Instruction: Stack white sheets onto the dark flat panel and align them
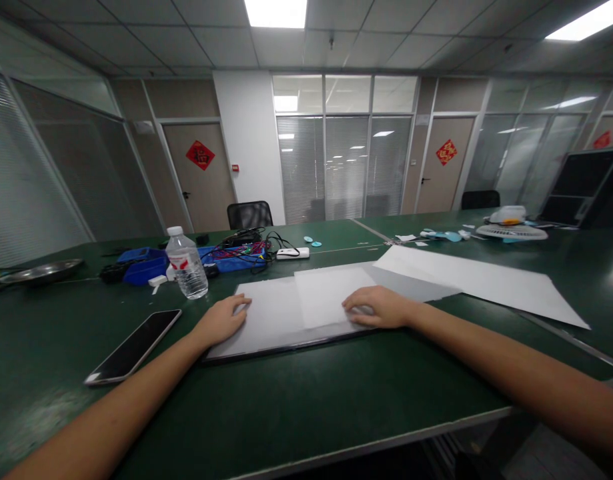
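A flat dark-edged panel covered with a white sheet (271, 317) lies on the green table (306, 400) in front of me. A smaller white sheet (331, 293) rests on its middle. My left hand (221, 320) lies on the panel's left edge, fingers stretched flat on the sheet. My right hand (379, 307) rests on the smaller sheet's lower right corner, fingers flat and pressing down. Neither hand holds anything.
A black phone (133, 347) lies left of my left arm. A water bottle (186, 263), blue trays (146, 263) with cables and a white device (292, 253) stand behind. A large white sheet (476, 280) lies to the right; a dark case (583, 187) stands far right.
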Motion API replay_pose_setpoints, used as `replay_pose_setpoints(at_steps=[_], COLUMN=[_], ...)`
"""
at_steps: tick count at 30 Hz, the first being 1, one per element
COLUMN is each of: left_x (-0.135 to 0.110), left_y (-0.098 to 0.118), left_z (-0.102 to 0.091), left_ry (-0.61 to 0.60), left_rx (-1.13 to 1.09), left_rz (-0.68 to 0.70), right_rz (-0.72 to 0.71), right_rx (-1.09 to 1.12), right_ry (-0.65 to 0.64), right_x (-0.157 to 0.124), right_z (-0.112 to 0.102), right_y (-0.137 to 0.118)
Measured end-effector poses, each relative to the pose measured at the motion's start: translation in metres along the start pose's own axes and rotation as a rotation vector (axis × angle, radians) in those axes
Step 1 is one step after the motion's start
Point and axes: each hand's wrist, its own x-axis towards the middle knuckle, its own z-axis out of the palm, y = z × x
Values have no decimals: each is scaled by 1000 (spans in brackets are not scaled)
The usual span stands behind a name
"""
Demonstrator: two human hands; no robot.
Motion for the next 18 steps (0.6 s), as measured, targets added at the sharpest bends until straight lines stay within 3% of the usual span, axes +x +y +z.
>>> replay_pose_setpoints(at_steps=[3,6,13,16,18], left_x=[0,1,3,3,4], left_y=[0,1,-2,-4,-4], left_z=[1,1,3,3,3], left_ry=[16,21,-2,-6,-5], left_rx=[-25,-32,-26,-17,-15], left_rz=[-9,-17,-4,7,9], right_rz=[-11,73,604,813,855], right_rx=[48,-24,-352,-389,-381], right_ry=[26,104,127,64,21], right_x=[1,-5,-41,-54,-57], right_z=[0,-3,-23,-27,-27], right_y=[-1,18,92,110,114])
